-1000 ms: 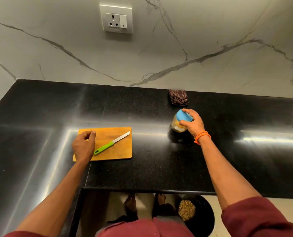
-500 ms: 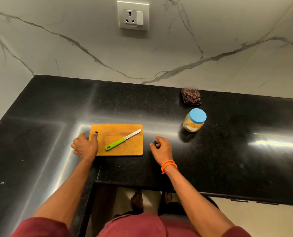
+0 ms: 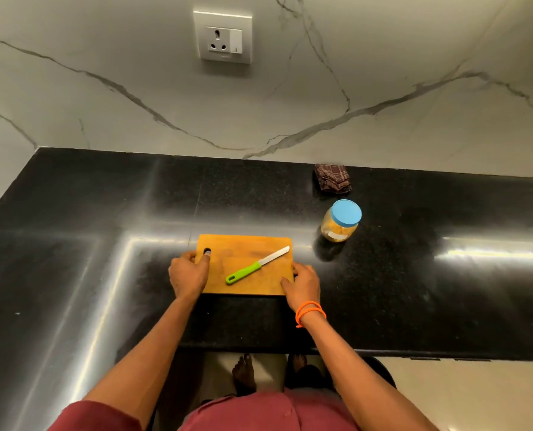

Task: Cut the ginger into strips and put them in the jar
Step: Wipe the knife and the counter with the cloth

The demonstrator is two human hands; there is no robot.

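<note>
An orange wooden cutting board [image 3: 246,248] lies on the black counter. A knife [image 3: 257,265] with a green handle rests diagonally across it, blade toward the back right. My left hand [image 3: 189,273] grips the board's left edge, thumb by its hanging hole. My right hand [image 3: 302,284] grips the board's right front corner. A clear jar [image 3: 341,220] with a blue lid stands closed to the right of the board, yellowish pieces inside. No loose ginger shows on the board.
A folded dark checked cloth [image 3: 333,178] lies behind the jar by the marble wall. A wall socket [image 3: 223,37] sits above. The counter [image 3: 445,290] wraps round to the left; its front edge runs just below my wrists.
My right hand left the jar, dropped to the counter, then took hold of the board's right corner. The board now sits further right and nearer the jar.
</note>
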